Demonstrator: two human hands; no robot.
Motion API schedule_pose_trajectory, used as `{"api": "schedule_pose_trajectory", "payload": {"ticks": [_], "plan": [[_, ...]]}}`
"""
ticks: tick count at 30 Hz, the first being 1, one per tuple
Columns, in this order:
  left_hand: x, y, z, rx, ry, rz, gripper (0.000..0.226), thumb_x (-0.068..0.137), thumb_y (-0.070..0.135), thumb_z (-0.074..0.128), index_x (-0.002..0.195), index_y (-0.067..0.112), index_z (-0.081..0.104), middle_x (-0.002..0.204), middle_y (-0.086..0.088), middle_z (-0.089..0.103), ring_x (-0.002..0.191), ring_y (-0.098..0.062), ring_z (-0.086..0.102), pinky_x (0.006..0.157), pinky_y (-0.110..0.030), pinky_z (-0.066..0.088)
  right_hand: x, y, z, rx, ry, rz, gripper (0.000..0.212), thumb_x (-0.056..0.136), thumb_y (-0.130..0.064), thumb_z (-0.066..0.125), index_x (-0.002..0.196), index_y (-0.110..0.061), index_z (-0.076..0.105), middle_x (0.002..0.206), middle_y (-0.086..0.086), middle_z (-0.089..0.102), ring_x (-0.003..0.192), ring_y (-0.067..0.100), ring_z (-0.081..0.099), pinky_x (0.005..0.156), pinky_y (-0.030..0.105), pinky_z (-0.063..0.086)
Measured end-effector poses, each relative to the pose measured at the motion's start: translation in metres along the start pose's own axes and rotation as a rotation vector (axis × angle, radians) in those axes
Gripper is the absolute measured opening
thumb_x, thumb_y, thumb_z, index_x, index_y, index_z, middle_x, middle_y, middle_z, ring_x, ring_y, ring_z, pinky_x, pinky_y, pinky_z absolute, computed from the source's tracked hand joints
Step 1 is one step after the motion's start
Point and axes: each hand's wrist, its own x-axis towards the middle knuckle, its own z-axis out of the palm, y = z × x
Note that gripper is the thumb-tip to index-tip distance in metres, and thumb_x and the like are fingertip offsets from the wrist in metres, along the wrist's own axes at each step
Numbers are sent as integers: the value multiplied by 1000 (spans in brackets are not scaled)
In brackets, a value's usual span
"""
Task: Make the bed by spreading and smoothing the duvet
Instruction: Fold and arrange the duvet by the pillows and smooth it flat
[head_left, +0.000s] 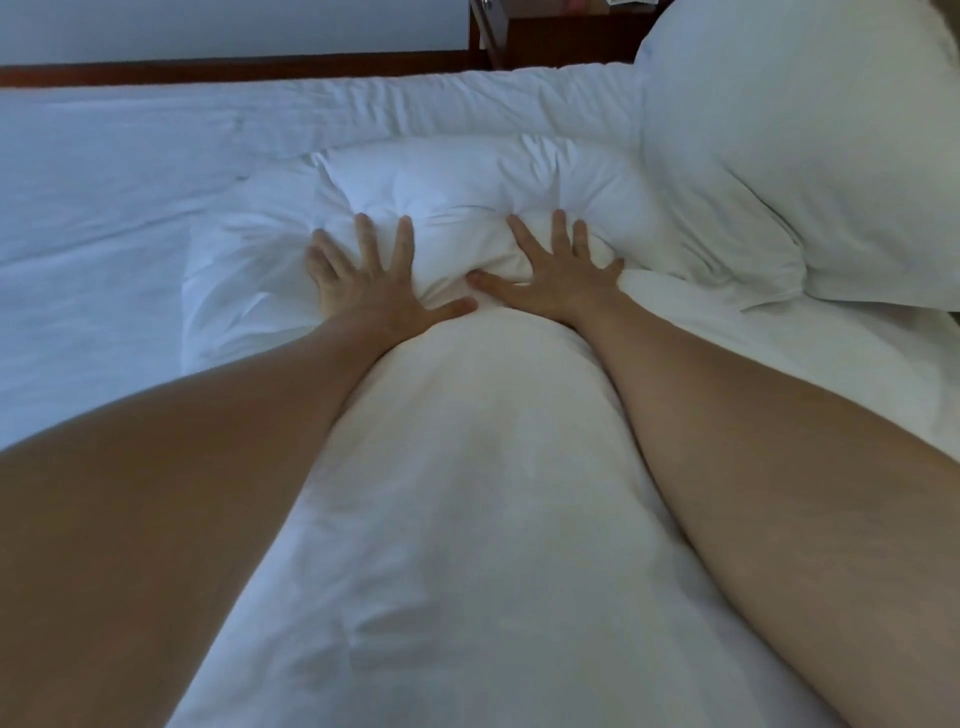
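A white duvet (467, 493) lies bunched along the middle of the bed, running from the near edge up to a puffy, wrinkled end. My left hand (374, 275) presses flat on that end with fingers spread. Beside it, my right hand (556, 270) also lies flat with fingers apart, thumbs nearly touching. Neither hand grips the fabric. Both bare forearms reach forward over the duvet.
A white sheet (104, 208) covers the mattress on the left. A large white pillow (810, 156) stands at the upper right. A dark wooden bed frame (234, 70) runs along the far edge, with a wooden nightstand (561, 31) behind it.
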Motion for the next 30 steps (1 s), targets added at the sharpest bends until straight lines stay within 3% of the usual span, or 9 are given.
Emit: {"api": "schedule_pose_trajectory", "payload": {"ticks": [4,9,16,25,30], "plan": [[-52,-2,0,98,56,12,94,79,85,14,154,34,-10,164,-7,-9,147,-47,-7,118,-57,-2,-45,1,1,44,30,-21,92,78,-91,23,155,-47,-2,167,1,-13,153,25,-10,120,57,-2],[-140,4,-10,-20,9,-63,80,88,74,15,156,35,2,166,-3,-4,150,-37,-11,118,-54,-13,-120,8,8,70,100,-107,79,90,-77,20,157,-40,3,167,5,-6,154,25,-5,123,46,-5],[-286,9,-4,-77,92,-60,76,90,66,13,157,32,6,165,-2,1,151,-28,-9,119,-55,-9,-249,25,18,27,82,-142,77,93,-71,15,159,-34,4,167,4,-1,154,21,-4,123,47,-8],[-438,17,-4,-107,-55,-125,90,80,81,7,155,35,-8,164,3,-16,148,-30,-23,112,-67,-12,-403,71,39,-69,125,-95,80,90,-75,5,159,-33,0,168,1,-3,153,17,-10,121,49,-13],[-495,13,-16,-124,-207,-128,104,67,95,3,152,40,-18,161,0,-27,146,-30,-29,108,-69,-17,-466,96,40,-30,100,99,89,82,-86,6,157,-40,-2,166,0,-13,152,20,-17,113,66,-15]]}}
